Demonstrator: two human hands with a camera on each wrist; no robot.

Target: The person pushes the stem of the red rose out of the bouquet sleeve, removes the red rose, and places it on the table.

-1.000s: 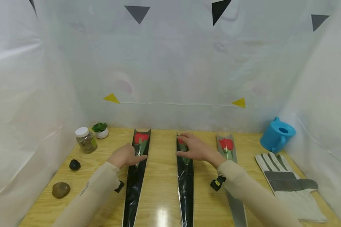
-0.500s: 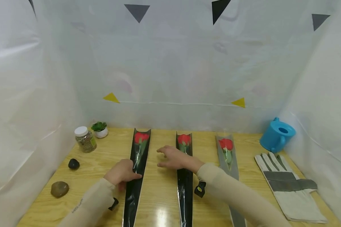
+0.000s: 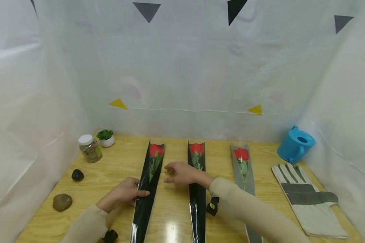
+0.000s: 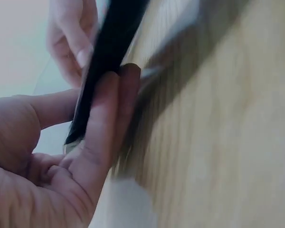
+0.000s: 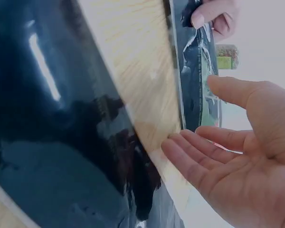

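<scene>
While the left hand [image 3: 121, 195] pinches the left sleeve's [image 3: 148, 189] edge, right fingers [image 3: 169, 172] hover spread over bare tabletop [image 3: 173, 202].

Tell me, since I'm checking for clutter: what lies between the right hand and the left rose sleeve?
Only bare wooden table separates the right hand from the left rose sleeve, which the left hand grips; the head view shows it.

Glossy black plastic is seen on the rose sleeve [image 3: 148, 189]; grained, lightly shiny wood on the table [image 3: 173, 216].
</scene>
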